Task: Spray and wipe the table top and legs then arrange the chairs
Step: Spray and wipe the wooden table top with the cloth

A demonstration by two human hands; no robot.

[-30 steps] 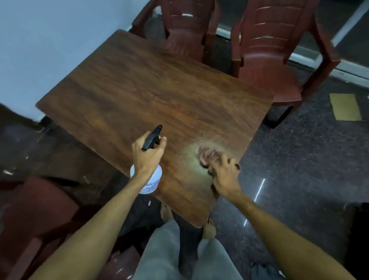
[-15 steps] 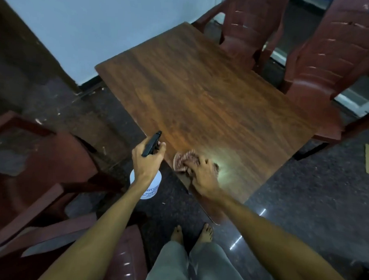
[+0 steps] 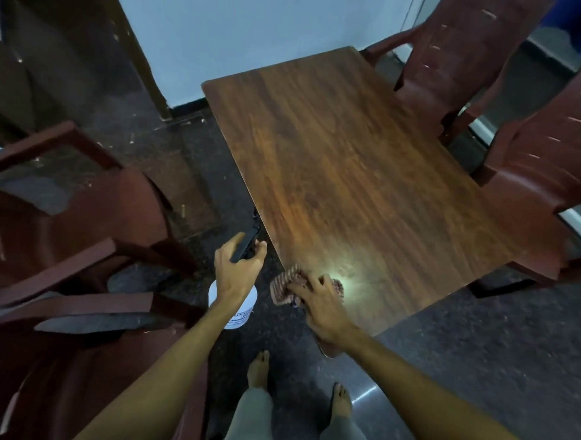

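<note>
A brown wood-grain table top [image 3: 350, 175] fills the middle of the view. My right hand [image 3: 322, 306] presses a crumpled reddish cloth [image 3: 285, 287] onto the table's near corner, fingers curled over it. My left hand [image 3: 236, 272] grips a white spray bottle [image 3: 238, 308] by its black trigger head, held off the table's left edge above the floor. The table legs are hidden under the top.
Two maroon plastic chairs [image 3: 459, 61] [image 3: 544, 182] stand at the table's far and right sides. More maroon chairs [image 3: 72, 218] crowd the floor on my left. A white wall [image 3: 243, 27] rises behind. My bare feet [image 3: 259, 367] stand on dark stone floor.
My right hand slid the cloth leftward to the table's near corner edge. The view swung right around the table, and the left hand with the bottle now hangs beside the table instead of over it.
</note>
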